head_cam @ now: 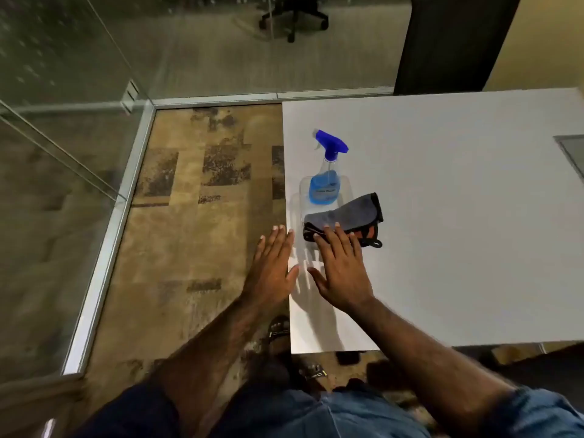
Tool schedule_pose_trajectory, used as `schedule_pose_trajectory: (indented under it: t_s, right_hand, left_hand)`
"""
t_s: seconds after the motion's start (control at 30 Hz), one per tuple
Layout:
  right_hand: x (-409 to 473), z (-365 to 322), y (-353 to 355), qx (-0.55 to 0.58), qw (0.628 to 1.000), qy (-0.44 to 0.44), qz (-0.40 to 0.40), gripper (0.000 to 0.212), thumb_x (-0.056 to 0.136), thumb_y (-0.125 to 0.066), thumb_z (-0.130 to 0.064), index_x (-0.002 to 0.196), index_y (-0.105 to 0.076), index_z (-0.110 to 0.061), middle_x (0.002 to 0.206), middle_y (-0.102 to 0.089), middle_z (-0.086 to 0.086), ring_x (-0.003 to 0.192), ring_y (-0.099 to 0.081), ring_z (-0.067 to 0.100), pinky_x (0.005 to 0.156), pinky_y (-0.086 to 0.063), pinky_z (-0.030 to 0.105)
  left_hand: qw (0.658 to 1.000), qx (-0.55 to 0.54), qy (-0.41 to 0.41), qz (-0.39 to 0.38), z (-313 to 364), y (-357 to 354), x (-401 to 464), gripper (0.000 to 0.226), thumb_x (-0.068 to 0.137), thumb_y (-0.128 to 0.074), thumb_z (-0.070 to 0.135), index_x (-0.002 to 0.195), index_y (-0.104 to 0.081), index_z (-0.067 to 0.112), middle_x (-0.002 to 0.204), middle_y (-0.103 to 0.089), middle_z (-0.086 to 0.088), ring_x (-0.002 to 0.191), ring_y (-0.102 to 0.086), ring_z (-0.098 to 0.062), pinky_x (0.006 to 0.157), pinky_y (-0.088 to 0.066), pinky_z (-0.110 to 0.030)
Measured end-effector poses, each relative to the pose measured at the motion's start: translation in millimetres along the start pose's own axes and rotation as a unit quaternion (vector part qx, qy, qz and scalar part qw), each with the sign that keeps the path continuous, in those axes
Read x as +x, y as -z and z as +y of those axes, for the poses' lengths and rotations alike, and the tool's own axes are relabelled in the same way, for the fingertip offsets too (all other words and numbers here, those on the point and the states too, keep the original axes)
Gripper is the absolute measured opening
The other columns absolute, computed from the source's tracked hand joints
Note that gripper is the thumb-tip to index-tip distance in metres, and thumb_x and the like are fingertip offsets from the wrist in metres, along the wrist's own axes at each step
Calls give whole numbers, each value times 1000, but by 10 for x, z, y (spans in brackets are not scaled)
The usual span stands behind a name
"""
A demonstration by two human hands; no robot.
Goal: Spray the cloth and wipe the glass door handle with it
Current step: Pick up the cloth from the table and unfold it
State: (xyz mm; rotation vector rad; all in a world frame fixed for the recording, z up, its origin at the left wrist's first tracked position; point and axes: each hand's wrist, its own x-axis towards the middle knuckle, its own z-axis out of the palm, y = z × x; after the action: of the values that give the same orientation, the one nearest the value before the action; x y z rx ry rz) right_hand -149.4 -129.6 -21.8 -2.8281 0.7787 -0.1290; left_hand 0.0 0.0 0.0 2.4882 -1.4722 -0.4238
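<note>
A clear spray bottle (325, 181) with blue liquid and a blue trigger head stands near the left edge of the white table (458, 216). Just in front of it lies a folded grey cloth (354, 213) with black and orange trim. My right hand (339, 268) is stretched flat over the table, and its fingertips reach the cloth's near edge. My left hand (273, 270) is held flat with straight fingers at the table's left edge, holding nothing. Glass panels (57, 90) stand at the left; no door handle is plainly visible.
Patterned brown carpet (196, 216) lies left of the table, bounded by a metal floor rail (113, 235) under the glass. An office chair base (294, 17) stands beyond the far glass. A dark cabinet (448, 42) rises behind the table. My sandalled foot (279, 330) is by the table's corner.
</note>
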Motion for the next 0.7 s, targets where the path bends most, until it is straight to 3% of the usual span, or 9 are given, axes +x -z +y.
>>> schedule_pose_trajectory:
  t_s: [0.17,0.3,0.43,0.7]
  right_hand:
    - [231,106,92,-23,999,-39,-20,84,98,-78,-45,166,-43,-12,177,-36,19,167,-26,42,135,-19,62]
    - [419,145,124,-44,995,-76,-46,84,94,-86,-34,164,-48,-10,174,-41,19,166,-27,44,135,-15,61]
    - [546,179,103,-62,991,-102,-63,79,89,-88,-28,158,-56,-11,171,-47,16,166,-28,43,134,-11,59]
    - [672,203,28,-61,990,-115,-47,61,87,-88,-22,144,-67,-11,158,-62,12,165,-32,40,136,-15,58]
  left_hand:
    - [997,-19,-71,-34,-128,-26,491,79,113,-50,42,173,-8,12,182,-2,-10,169,0,-24,137,-2,-44]
    - [987,-2,-138,-83,-256,-96,850,76,114,-49,38,173,-8,12,182,0,-8,170,1,-23,138,-3,-40]
    - [971,20,-218,-102,-388,-203,1140,74,113,-54,32,173,-14,12,182,-10,-8,169,-6,-23,138,-3,-40]
    - [962,-6,-252,-107,-519,-256,1470,60,109,-62,28,165,-43,17,172,-43,-3,165,-27,-19,135,3,-39]
